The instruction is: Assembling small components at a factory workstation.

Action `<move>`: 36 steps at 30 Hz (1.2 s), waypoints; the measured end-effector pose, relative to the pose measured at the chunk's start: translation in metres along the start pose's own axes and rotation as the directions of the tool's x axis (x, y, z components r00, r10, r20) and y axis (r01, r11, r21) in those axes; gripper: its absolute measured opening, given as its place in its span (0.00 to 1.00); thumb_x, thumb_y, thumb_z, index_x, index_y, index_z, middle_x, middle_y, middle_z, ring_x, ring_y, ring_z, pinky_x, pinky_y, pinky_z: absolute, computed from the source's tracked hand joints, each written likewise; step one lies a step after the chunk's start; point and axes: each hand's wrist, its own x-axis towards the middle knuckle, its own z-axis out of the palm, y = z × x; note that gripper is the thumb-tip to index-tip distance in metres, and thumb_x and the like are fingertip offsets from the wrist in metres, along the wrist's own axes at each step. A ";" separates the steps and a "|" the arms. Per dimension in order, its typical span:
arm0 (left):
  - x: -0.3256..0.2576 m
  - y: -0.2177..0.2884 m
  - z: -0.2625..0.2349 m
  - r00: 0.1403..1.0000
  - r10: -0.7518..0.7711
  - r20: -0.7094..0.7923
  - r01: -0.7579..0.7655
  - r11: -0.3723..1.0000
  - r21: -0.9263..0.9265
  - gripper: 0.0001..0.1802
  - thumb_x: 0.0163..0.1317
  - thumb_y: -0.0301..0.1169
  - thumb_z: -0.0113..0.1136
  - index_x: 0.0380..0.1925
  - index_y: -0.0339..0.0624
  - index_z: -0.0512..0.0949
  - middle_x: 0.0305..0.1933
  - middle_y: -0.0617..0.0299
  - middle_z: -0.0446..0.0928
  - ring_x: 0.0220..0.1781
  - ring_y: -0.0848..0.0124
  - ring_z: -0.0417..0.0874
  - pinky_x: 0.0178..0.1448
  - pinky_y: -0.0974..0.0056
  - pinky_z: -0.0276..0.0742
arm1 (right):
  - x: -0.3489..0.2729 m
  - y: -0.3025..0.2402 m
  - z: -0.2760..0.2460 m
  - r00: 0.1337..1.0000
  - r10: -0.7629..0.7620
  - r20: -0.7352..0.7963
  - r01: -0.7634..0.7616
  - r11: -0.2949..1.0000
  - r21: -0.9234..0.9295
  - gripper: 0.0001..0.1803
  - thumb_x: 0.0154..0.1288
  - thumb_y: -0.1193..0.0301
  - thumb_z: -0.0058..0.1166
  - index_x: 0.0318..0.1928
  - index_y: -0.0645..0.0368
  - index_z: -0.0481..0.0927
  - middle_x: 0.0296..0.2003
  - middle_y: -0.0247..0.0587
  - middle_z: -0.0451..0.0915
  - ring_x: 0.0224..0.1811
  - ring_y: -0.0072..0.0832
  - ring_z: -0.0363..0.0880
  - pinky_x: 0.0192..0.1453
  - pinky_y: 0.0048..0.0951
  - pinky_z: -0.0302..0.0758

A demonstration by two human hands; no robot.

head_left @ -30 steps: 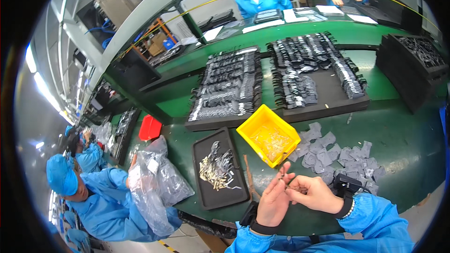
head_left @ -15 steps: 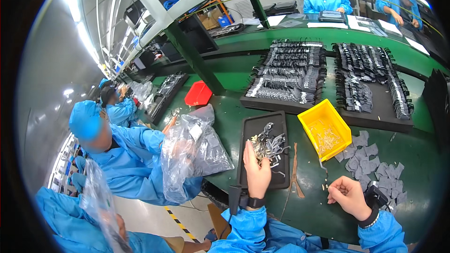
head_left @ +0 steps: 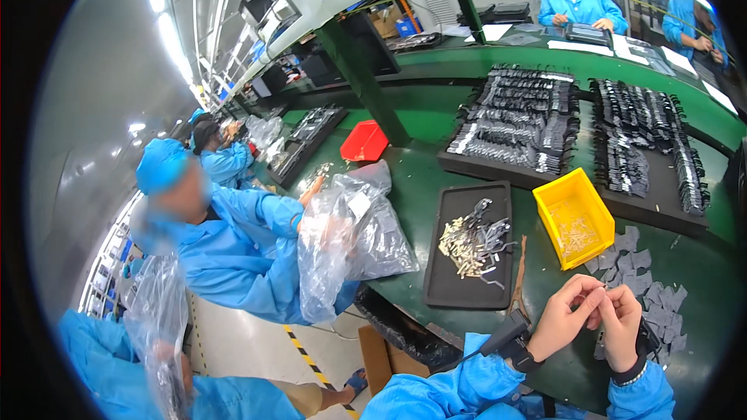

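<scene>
My left hand (head_left: 566,313) and my right hand (head_left: 620,327) meet over the right part of the green bench, near the front edge. Their fingertips are pinched together around something too small to make out. Just beyond them stands a yellow bin (head_left: 548,214) with small cream pieces inside. Grey flat pieces (head_left: 663,307) lie scattered beside and beyond my right hand. Left of my hands is a black tray (head_left: 447,293), holding a heap of small cream pieces (head_left: 461,253) and dark and silvery parts (head_left: 496,237).
A thin brown forked tool (head_left: 519,276) lies right of the tray. Two black foam trays (head_left: 661,206) carry rows of dark parts at the back. A red bin (head_left: 364,141) stands by a green post. At left, a co-worker handles a clear plastic bag (head_left: 389,253).
My left hand has left the black tray and moved right to join my right hand. Both hands are now pinching together. The view has shifted, so the bench sits further right.
</scene>
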 end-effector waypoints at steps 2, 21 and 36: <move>0.006 0.002 -0.002 0.996 -0.074 0.041 0.077 0.995 -0.067 0.09 0.62 0.28 0.53 0.39 0.35 0.73 0.37 0.65 0.72 0.37 0.81 0.73 0.41 0.75 0.70 | 0.002 -0.006 -0.001 1.000 0.024 0.000 -0.024 1.000 0.012 0.07 0.65 0.74 0.47 0.30 0.63 0.69 0.20 0.34 0.73 0.19 0.15 0.70 0.23 0.14 0.68; 0.072 0.026 -0.039 0.984 -0.145 0.104 0.145 0.989 0.003 0.11 0.60 0.25 0.55 0.43 0.32 0.75 0.36 0.60 0.77 0.32 0.76 0.78 0.38 0.73 0.75 | 0.085 -0.020 0.004 0.999 0.008 0.034 -0.008 1.000 0.005 0.08 0.64 0.70 0.50 0.33 0.62 0.72 0.23 0.30 0.74 0.21 0.13 0.70 0.25 0.15 0.67; 0.065 0.021 -0.045 0.994 -0.063 -0.087 0.074 0.990 0.123 0.08 0.62 0.25 0.53 0.38 0.33 0.75 0.28 0.62 0.76 0.29 0.80 0.77 0.33 0.76 0.73 | 0.077 -0.032 0.024 0.856 -0.504 0.110 0.473 0.682 -0.557 0.07 0.51 0.80 0.58 0.34 0.64 0.78 0.30 0.40 0.77 0.24 0.23 0.77 0.25 0.18 0.73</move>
